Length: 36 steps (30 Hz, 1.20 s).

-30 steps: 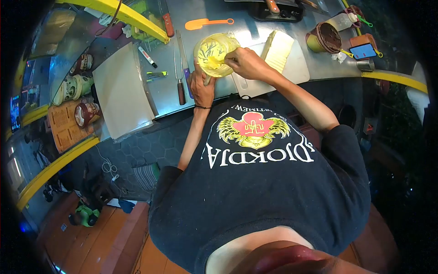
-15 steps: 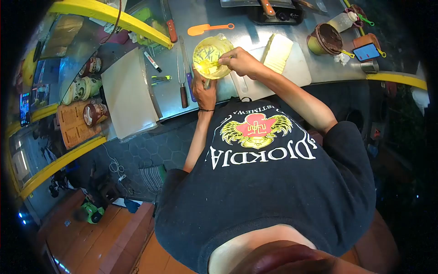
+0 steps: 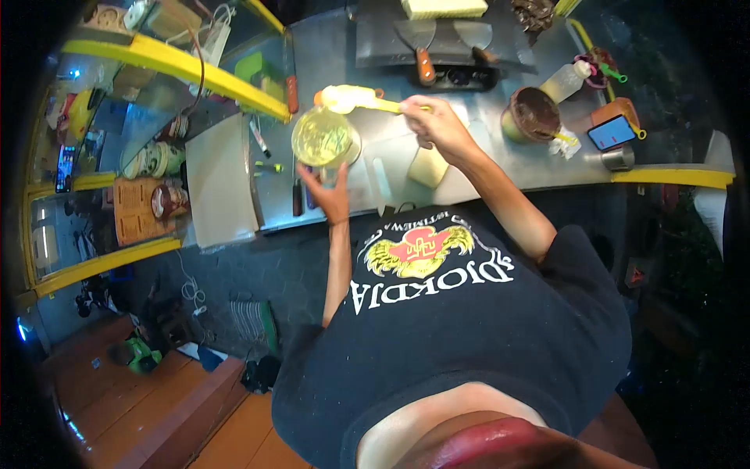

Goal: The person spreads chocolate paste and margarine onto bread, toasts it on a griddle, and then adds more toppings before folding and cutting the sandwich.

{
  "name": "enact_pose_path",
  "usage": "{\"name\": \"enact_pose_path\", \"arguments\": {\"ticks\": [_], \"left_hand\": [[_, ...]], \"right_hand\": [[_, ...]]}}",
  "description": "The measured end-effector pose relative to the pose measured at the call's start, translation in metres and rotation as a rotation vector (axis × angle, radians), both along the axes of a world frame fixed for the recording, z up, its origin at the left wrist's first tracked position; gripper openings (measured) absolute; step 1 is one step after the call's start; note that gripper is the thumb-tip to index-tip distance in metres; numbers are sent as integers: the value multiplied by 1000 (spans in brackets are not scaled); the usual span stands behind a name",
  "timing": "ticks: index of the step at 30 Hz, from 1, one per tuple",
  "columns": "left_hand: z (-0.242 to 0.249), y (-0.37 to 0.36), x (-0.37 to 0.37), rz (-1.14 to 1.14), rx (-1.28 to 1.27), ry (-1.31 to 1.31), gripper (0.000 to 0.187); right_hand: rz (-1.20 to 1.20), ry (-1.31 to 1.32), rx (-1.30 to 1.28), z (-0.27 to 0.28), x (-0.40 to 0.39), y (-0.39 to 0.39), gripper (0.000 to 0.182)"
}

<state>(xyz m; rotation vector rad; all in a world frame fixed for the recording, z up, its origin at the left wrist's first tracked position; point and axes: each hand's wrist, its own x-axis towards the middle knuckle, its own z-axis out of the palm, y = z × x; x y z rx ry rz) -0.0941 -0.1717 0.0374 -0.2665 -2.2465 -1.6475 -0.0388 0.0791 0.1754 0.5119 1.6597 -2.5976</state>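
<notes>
My left hand (image 3: 332, 198) has its thumb and fingers spread at the near side of a clear tub (image 3: 312, 141) smeared with yellow spread. In my right hand (image 3: 439, 129) is a yellow spatula (image 3: 388, 105), held above the counter. A thick lump of yellow spread (image 3: 344, 98) covers its blade, over the tub's far rim. A pale block of bread or cake (image 3: 428, 167) lies on a white cutting board (image 3: 462, 185), partly hidden by my right hand and wrist. An orange spatula is mostly covered by the lump.
A griddle (image 3: 500, 51) with two scrapers and a pale yellow slab (image 3: 445, 8) stands at the back. To the right are a brown-filled tub (image 3: 533, 115), a phone (image 3: 612, 133) and a metal cup (image 3: 617, 159). Flat sheets (image 3: 221, 180) and knives lie left.
My right hand has lifted the spatula out of the tub with spread on it. My left hand's fingers have loosened from around the tub. The view has shifted, showing more of the griddle.
</notes>
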Motion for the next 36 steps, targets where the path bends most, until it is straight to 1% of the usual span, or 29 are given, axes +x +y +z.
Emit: {"name": "enact_pose_path", "arguments": {"ticks": [1, 2, 4, 5, 7, 8, 9, 11, 12, 13, 14, 15, 16, 17, 18, 20, 22, 24, 25, 26, 28, 29, 30, 31, 32, 33, 34, 35, 36], "left_hand": [[7, -9, 6, 115, -176, 20, 90], [34, -2, 13, 195, -171, 107, 74], [56, 11, 19, 127, -38, 67, 54], [57, 25, 16, 127, -26, 78, 54], [61, 59, 12, -388, 163, -283, 41], [62, 85, 10, -501, 292, -442, 42], [65, 114, 9, -613, 417, -605, 43], [66, 161, -2, -632, 587, -806, 45], [67, 179, -12, -638, 586, -802, 45], [68, 195, -23, -615, 693, -951, 44], [70, 210, -33, -588, 800, -1098, 45], [65, 219, -46, -592, 800, -1093, 45], [59, 222, -60, -763, 802, -1131, 45], [52, 222, -71, -933, 799, -1165, 46], [56, 221, -75, -935, 797, -1160, 46], [69, 218, -79, -826, 469, -949, 40], [93, 208, -82, -677, 316, -788, 36], [108, 203, -94, -514, 68, -570, 39], [115, 203, -97, -421, -93, -327, 43], [124, 203, -103, -367, -271, -208, 47], [132, 210, -117, -371, -467, -134, 48], [133, 216, -119, -371, -471, -140, 48], [135, 224, -116, -406, -562, -59, 48], [136, 232, -113, -442, -653, 30, 49], [138, 239, -111, -428, -798, 22, 47], [149, 241, -108, -394, -792, 7, 48], [161, 238, -101, -362, -792, -14, 48], [168, 233, -101, -374, -730, -47, 49], [174, 228, -107, -384, -663, -76, 50]], "right_hand": [[-90, 62, 51, 1, 4, 21, 17], [-207, 83, 107, -2, 4, 42, 19], [-402, 110, 185, -5, 0, 76, 19], [-435, 132, 205, -14, -5, 92, 21], [-485, 151, 240, -24, -17, 99, 21], [-537, 160, 268, -27, -25, 102, 21], [-498, 197, 255, -33, -31, 103, 21], [-486, 236, 251, -30, -40, 101, 22], [-496, 261, 263, -37, -47, 102, 23], [-555, 250, 399, -43, -55, 107, 25], [-559, 253, 400, -49, -59, 117, 25], [-651, 237, 651, -49, -61, 126, 26], [-739, 217, 901, -47, -62, 134, 26], [-753, 181, 877, -44, -62, 145, 27], [-803, 249, 914, -51, -66, 160, 28], [-834, 219, 988, -45, -62, 185, 29], [-806, 134, 1013, -38, -59, 209, 30], [-787, 111, 1096, -27, -57, 224, 30], [-742, 62, 1107, -15, -55, 227, 29], [-742, 64, 1105, -14, -59, 230, 29], [-845, 207, 1434, -17, -71, 237, 26], [-629, 34, 1521, -22, -79, 235, 23], [-440, -24, 1496, -23, -85, 221, 21], [-282, 41, 1526, -25, -87, 205, 21], [-130, 112, 1553, -25, -89, 194, 22], [-136, 114, 1551, -17, -87, 192, 22], [-159, 221, 1453, -5, -82, 190, 22], [-183, 327, 1356, 8, -78, 191, 23], [-303, 327, 1272, 15, -76, 202, 25]]}}
